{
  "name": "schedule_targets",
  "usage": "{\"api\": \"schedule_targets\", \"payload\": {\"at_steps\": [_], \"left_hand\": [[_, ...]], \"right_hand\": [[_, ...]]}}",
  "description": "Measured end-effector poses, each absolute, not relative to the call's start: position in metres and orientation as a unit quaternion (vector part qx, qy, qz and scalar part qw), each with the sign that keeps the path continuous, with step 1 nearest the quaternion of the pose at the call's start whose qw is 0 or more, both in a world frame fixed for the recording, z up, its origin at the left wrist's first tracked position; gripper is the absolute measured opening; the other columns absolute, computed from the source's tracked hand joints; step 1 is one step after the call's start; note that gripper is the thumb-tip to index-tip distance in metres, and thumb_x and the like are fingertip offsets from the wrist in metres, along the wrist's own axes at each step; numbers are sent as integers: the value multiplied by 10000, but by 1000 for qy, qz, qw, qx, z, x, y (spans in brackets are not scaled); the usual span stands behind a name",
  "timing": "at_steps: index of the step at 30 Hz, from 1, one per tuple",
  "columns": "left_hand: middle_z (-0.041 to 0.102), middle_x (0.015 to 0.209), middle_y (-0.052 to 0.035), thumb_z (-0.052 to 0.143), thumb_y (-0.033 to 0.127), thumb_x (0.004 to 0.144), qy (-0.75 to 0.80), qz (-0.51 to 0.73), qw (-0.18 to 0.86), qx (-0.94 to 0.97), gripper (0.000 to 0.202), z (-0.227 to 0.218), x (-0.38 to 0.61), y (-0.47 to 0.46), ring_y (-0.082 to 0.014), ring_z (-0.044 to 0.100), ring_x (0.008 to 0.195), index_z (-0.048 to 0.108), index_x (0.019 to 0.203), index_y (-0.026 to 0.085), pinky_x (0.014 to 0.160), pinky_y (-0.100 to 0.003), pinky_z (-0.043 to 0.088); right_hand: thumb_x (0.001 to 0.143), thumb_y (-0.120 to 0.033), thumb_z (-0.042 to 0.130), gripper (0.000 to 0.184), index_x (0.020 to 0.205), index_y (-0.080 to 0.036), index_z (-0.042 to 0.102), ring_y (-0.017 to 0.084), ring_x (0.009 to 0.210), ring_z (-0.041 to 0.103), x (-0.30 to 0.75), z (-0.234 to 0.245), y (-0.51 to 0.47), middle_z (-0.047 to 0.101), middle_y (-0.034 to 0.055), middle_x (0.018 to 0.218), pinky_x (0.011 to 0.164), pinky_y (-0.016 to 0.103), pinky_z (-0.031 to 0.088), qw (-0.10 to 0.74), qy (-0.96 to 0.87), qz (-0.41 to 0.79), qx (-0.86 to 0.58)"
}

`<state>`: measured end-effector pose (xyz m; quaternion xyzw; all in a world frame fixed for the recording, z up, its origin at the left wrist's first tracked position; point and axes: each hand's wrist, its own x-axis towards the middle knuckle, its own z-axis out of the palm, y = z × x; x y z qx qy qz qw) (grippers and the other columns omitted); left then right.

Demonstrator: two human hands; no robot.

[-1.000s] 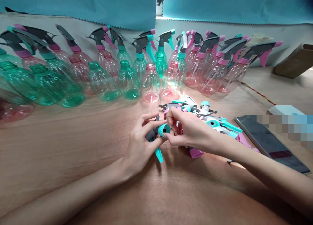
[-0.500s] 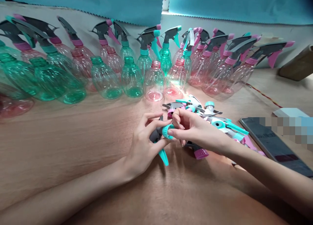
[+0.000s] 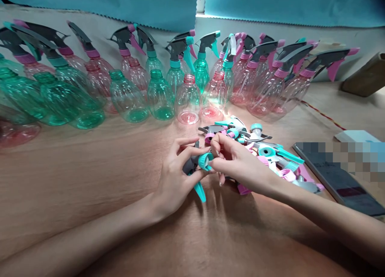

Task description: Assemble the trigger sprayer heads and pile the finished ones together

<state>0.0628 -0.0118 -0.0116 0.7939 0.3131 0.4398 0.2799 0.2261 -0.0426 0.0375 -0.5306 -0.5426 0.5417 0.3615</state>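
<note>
My left hand (image 3: 176, 176) grips a grey spray head (image 3: 192, 164) with a teal trigger that points down toward the wooden table (image 3: 90, 180). The fingers of my right hand (image 3: 240, 162) pinch the teal screw collar (image 3: 205, 161) of that same spray head. Just behind and to the right of my right hand lies a pile of loose spray heads (image 3: 264, 152) in grey, teal and pink. Beyond the hands stand open bottles without heads, a pink one (image 3: 188, 100) and a teal one (image 3: 159, 96) among them.
Several teal and pink bottles with spray heads fitted (image 3: 264, 72) line the back of the table, some lying tilted at the left (image 3: 45, 96). A dark flat tablet (image 3: 339, 180) lies at the right, with a brown box (image 3: 363, 76) at the far right.
The hands stay together on the spray head. My right fingers have shifted slightly round the teal collar, and the view has drifted a little.
</note>
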Motion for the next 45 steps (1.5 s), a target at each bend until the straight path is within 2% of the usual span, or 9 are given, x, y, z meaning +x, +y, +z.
{"api": "schedule_targets", "payload": {"at_steps": [5, 11, 18, 22, 28, 32, 37, 40, 45], "left_hand": [[500, 1187, -66, 700, 113, 763, 298, 443, 263, 804, 276, -11, 62, -12, -182, 547, 1110, 626, 1014, 199, 918, -296, 486], [500, 1186, -65, 695, 92, 759, 296, 441, 226, 817, 283, -11, 63, -13, -184, 556, 1086, 620, 1011, 195, 928, -313, 486], [495, 1181, -67, 715, 146, 760, 300, 440, 228, 815, 268, -11, 64, -13, -182, 561, 1066, 615, 1003, 196, 930, -328, 493], [496, 1179, -61, 718, 109, 740, 306, 438, 234, 812, 290, -11, 64, -13, -191, 563, 1063, 615, 993, 208, 925, -347, 498], [496, 1164, -53, 665, 30, 732, 300, 431, 228, 820, 296, -11, 64, -15, -177, 574, 1033, 607, 969, 199, 913, -321, 505], [482, 1171, -54, 652, 26, 740, 294, 429, 219, 826, 301, -12, 63, -16, -165, 579, 1015, 595, 983, 194, 896, -297, 517], [461, 1192, -52, 629, -2, 738, 292, 425, 202, 833, 347, -14, 63, -17, -184, 560, 1048, 592, 1010, 211, 906, -324, 517], [457, 1190, -55, 628, -7, 734, 305, 421, 206, 829, 366, -14, 63, -17, -191, 549, 1063, 593, 1024, 214, 923, -344, 507], [464, 1177, -51, 663, 16, 722, 325, 421, 225, 816, 380, -11, 63, -15, -199, 545, 1076, 610, 1035, 225, 937, -368, 498]], "right_hand": [[745, -194, 563, 243, 742, -239, 324, 79, 550, 446, 226, 38, -43, 342, -85, 657, 476, 231, 467, 350, -542, 547, -534], [723, -184, 545, 224, 743, -240, 329, 85, 541, 437, 227, 34, -43, 380, -83, 655, 460, 230, 387, 344, -581, 484, -556], [753, -212, 525, 196, 753, -246, 332, 105, 566, 438, 225, 27, -42, 394, -76, 653, 476, 243, 423, 351, -571, 503, -546], [758, -191, 505, 174, 762, -239, 338, 105, 592, 440, 227, 30, -42, 429, -65, 695, 516, 250, 363, 325, -629, 428, -562], [809, -194, 444, 174, 753, -242, 286, 136, 598, 394, 226, 45, -48, 429, -44, 691, 544, 283, 273, 221, -725, 280, -589], [812, -155, 397, 161, 775, -244, 268, 144, 606, 407, 222, 48, -52, 456, -30, 726, 561, 286, 278, 202, -740, 264, -585], [797, -140, 375, 174, 804, -246, 237, 161, 629, 458, 219, 43, -51, 464, -19, 731, 571, 287, 303, 184, -739, 264, -592], [813, -164, 379, 171, 816, -249, 230, 152, 603, 460, 221, 42, -50, 469, -26, 728, 547, 275, 306, 197, -736, 262, -592], [862, -232, 379, 129, 844, -241, 252, 150, 604, 498, 226, 45, -48, 531, -6, 735, 520, 266, 316, 168, -730, 283, -599]]}}
